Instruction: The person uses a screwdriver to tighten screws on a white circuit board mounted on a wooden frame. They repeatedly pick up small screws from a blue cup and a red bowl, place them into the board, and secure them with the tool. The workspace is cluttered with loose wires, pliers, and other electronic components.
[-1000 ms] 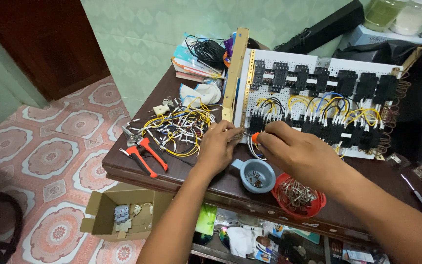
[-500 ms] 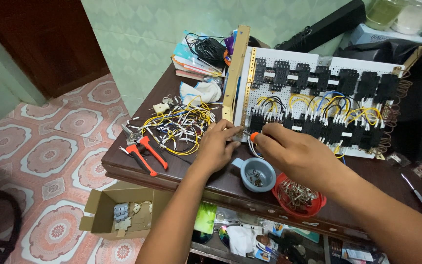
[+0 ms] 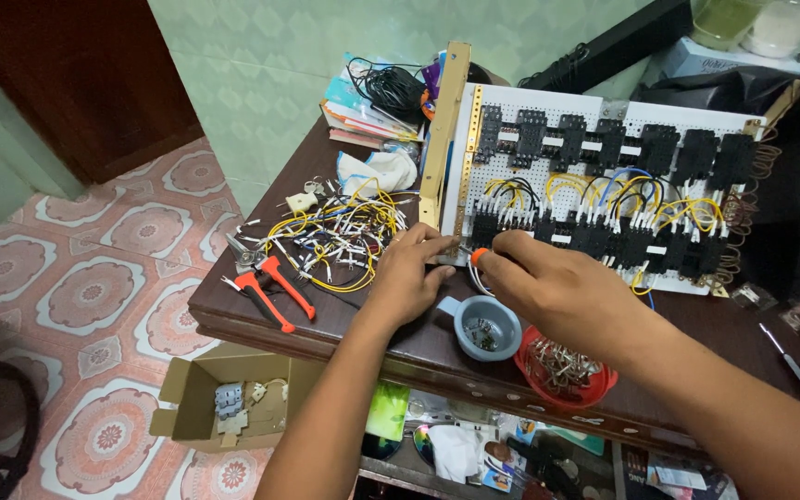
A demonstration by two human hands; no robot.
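Far left, on the tiled floor: open cardboard box (image 3: 224,407) just below the edge of the dark wooden bench (image 3: 233,306). On the bench's left part: red-handled pliers (image 3: 266,287), then a tangle of yellow and white wire pieces (image 3: 335,231), with a white cloth (image 3: 377,171) and a coil of black cable (image 3: 391,88) farther back.

Next, left hand (image 3: 409,278), palm down on the bench, fingers (image 3: 432,243) bent and pressed at the lower left corner of the white perforated panel (image 3: 548,102), just beside its upright wooden rail (image 3: 444,130); cannot tell whether anything sits between thumb and forefinger.

Just right of it, right hand (image 3: 557,287), fingers curled tight round a small orange-handled screwdriver (image 3: 480,256), only the orange end showing, pointed at the lower row of black relay sockets (image 3: 594,236) wired with yellow and blue loops.

In front of both hands, near the bench's edge: small blue-grey cup (image 3: 488,324) of metal bits, then a red bowl (image 3: 562,370) of metal terminals, partly under the right forearm.

Far right: upper socket row (image 3: 604,139) and a thin tool (image 3: 798,370) lying on the bench.
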